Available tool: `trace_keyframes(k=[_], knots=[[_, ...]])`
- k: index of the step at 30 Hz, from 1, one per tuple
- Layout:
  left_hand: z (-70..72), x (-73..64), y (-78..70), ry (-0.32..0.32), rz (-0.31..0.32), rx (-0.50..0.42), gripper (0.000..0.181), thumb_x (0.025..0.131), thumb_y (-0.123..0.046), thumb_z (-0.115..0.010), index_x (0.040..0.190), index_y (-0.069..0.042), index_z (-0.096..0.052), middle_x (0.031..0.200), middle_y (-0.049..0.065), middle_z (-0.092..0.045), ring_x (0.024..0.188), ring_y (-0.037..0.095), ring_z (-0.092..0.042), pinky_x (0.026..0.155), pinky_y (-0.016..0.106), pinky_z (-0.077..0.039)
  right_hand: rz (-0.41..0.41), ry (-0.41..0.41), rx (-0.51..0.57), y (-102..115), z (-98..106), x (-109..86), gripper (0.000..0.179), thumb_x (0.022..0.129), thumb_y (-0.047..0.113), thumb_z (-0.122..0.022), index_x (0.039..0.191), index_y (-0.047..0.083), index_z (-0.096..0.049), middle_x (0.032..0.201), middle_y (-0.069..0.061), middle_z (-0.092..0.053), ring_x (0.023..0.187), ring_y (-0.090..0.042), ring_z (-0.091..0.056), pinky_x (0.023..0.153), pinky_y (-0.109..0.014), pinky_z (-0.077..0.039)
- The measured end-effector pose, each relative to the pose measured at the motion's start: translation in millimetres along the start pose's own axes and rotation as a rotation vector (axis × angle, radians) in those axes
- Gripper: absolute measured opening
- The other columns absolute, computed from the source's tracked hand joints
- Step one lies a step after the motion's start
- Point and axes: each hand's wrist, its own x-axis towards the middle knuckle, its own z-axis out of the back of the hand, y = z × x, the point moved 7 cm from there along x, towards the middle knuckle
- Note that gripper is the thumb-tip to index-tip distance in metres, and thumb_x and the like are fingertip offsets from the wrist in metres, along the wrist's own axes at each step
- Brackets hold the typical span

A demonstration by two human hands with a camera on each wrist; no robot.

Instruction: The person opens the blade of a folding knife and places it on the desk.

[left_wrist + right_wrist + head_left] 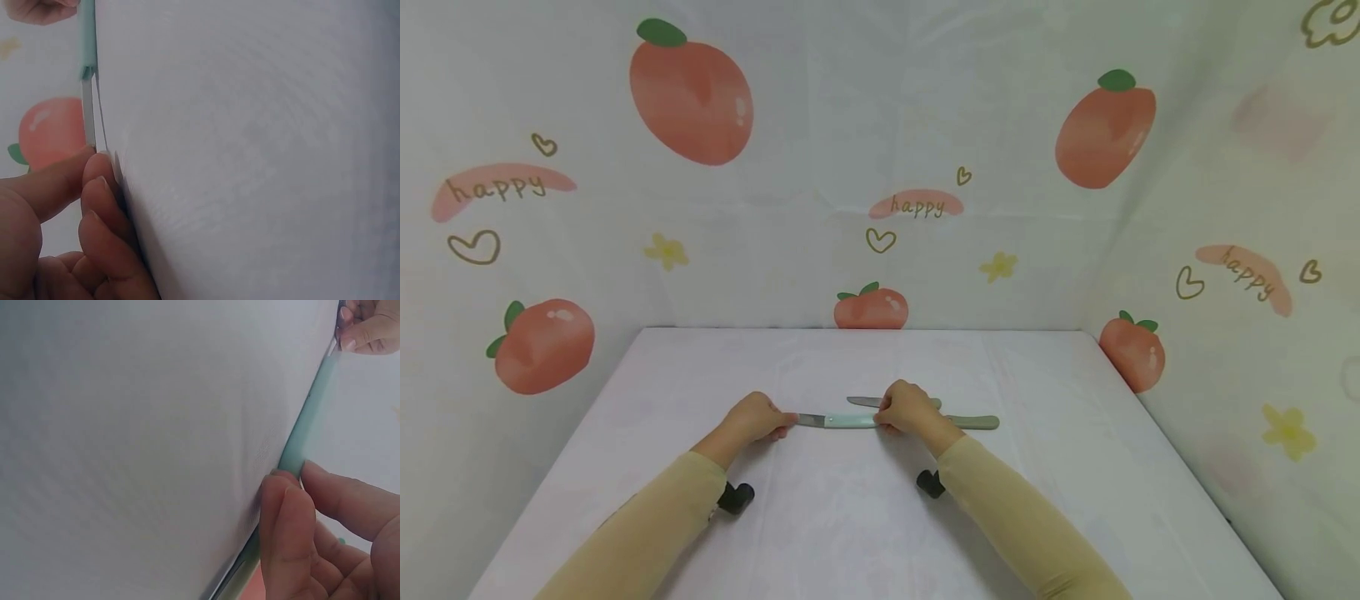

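Note:
A knife with a mint-green handle [850,422] lies crosswise, its metal blade toward the left. My left hand [754,417] pinches the blade's tip between thumb and fingers, as the left wrist view shows close up. At the other end, my right hand [910,408] pinches the butt of the mint handle [309,419]. Just behind is a second knife [861,401], blade pointing left, its middle hidden by the right hand. To the right of that hand, a third knife's olive-green handle [976,422] shows, its blade mostly covered.
A white-covered table [820,517] spreads around the hands. Printed white cloth walls [790,250] with fruit and "happy" pictures stand behind and at both sides. Small black devices [736,498] sit under the wrists by the beige sleeves [647,525].

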Motion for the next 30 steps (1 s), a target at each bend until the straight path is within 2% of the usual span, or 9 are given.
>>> trace_keyframes(k=[6,16,21,26,30], knots=[[1.2,-1.8,-4.5,-0.001,-0.039,0.043,0.036,0.095,-0.029,-0.069,0.066,-0.008,-0.069,0.055,-0.002,-0.061,0.050,0.008,-0.047,0.055,0.024,-0.037,0.006,-0.015,-0.031,0.7,2.4,0.9,0.018,0.087,0.012,-0.077,0.072,0.009,-0.067,0.059,-0.002,-0.066,0.054,-0.010,-0.055,0.058,-0.024,-0.042],[3.1,-4.7,-5.3,-0.021,-0.011,0.074,0.038,0.095,-0.032,-0.069,0.064,-0.009,-0.069,0.053,-0.001,-0.058,0.051,0.009,-0.045,0.056,0.025,-0.036,-0.005,-0.017,0.014,-3.9,9.2,-3.8,0.015,0.088,0.016,-0.078,0.076,0.010,-0.071,0.061,0.001,-0.066,0.058,-0.010,-0.056,0.059,-0.024,-0.044],[8.1,-14.2,-10.1,-0.066,-0.007,0.059,0.033,0.095,-0.032,-0.070,0.075,-0.005,-0.068,0.062,0.001,-0.063,0.061,0.013,-0.050,0.060,0.027,-0.039,0.022,-0.011,0.084,-1.2,18.8,-13.0,0.013,0.089,0.014,-0.076,0.079,0.007,-0.071,0.066,0.001,-0.067,0.060,-0.009,-0.061,0.059,-0.024,-0.051],[16.0,-25.4,-19.7,-0.129,-0.057,0.071,0.031,0.095,-0.033,-0.070,0.087,-0.003,-0.063,0.072,0.001,-0.068,0.073,0.019,-0.054,0.064,0.031,-0.042,0.024,-0.017,0.172,-0.9,33.2,-24.3,0.012,0.091,0.014,-0.074,0.086,0.004,-0.070,0.072,-0.003,-0.068,0.063,-0.012,-0.063,0.060,-0.025,-0.054],[23.6,-33.2,-25.2,-0.176,-0.102,0.068,0.033,0.095,-0.035,-0.068,0.093,-0.003,-0.063,0.077,0.001,-0.070,0.074,0.020,-0.057,0.064,0.032,-0.044,0.042,-0.051,0.179,-4.3,47.9,-33.6,0.012,0.092,0.015,-0.074,0.088,0.004,-0.070,0.076,-0.006,-0.070,0.065,-0.015,-0.065,0.064,-0.029,-0.056]])
